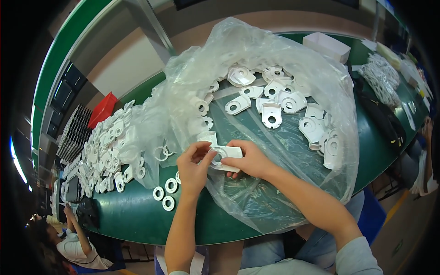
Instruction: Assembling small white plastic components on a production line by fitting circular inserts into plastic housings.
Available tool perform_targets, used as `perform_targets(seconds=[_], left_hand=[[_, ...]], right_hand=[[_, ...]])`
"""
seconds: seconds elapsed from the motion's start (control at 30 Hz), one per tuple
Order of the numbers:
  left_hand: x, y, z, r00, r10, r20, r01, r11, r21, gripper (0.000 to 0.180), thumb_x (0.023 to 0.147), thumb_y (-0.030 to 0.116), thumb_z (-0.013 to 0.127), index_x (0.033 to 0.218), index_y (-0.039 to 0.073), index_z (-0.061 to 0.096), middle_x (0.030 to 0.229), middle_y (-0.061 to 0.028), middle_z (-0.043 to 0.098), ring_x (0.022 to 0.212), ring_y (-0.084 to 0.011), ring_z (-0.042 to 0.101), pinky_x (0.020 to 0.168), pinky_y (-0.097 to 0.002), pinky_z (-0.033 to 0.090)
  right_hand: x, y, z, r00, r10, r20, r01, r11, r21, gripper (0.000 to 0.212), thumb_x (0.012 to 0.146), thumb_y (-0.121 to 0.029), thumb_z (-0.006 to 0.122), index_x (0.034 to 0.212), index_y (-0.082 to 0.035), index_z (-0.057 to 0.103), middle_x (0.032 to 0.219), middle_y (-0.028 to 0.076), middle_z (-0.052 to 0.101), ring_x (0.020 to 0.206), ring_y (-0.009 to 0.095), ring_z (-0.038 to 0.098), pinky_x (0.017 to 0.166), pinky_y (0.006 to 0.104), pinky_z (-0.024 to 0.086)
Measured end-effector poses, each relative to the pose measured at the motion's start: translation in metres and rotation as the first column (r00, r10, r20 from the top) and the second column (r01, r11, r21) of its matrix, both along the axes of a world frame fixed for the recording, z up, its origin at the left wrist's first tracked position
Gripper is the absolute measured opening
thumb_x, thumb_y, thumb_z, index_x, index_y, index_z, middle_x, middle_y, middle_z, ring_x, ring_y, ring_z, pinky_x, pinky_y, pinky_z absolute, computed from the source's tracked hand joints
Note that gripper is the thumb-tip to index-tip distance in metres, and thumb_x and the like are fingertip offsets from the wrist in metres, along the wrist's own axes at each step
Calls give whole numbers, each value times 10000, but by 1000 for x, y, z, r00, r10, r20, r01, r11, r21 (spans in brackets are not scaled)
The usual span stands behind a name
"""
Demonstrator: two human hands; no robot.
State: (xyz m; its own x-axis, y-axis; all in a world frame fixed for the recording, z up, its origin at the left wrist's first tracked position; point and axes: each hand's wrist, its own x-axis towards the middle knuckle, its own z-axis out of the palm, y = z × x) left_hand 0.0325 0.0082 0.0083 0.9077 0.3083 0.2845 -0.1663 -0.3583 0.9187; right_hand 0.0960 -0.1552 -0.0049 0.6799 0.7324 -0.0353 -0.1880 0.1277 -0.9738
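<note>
A white plastic housing (230,153) with a round opening at one end is held in front of me, above the clear plastic bag. My right hand (250,159) grips its squared end, thumb on top and fingers beneath. At the round end, my left hand (194,166) has thumb and fingers closed on the rim; whether a separate ring is between them I cannot tell. Just behind lies another white housing (208,137). Several loose white rings (168,203) lie on the green table beside my left wrist, and thin clear rings (161,153) sit farther left.
The open bag (284,192) spreads over the green table (133,220), with many housings (272,115) on it. At left is a large heap of white parts (107,156), with a red bin (102,110) behind. A white box (326,46) stands far right. Another person (82,245) sits at left.
</note>
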Motion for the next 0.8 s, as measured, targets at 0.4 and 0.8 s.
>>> perform_targets(seconds=[0.4, 0.8], left_hand=[[-32, 122, 6, 844, 526, -109, -281, 606, 745, 247, 643, 17, 710, 886, 60, 701, 673, -52, 565, 615, -160, 525, 580, -312, 429], [-17, 122, 3, 864, 488, 121, -502, 824, 263, 180, 796, 117, 683, 892, -35, 679, 743, -66, 624, 618, -111, 564, 486, -231, 440]], right_hand=[[0, 2, 3, 993, -66, -97, 64, 998, -18, 147, 884, -149, 587, 884, -8, 546, 732, 96, 632, 529, 130, 609, 424, 240, 483], [0, 0, 2, 995, -53, -81, 52, 999, -16, 159, 896, -159, 578, 896, -3, 544, 730, 98, 634, 540, 135, 614, 448, 247, 485]])
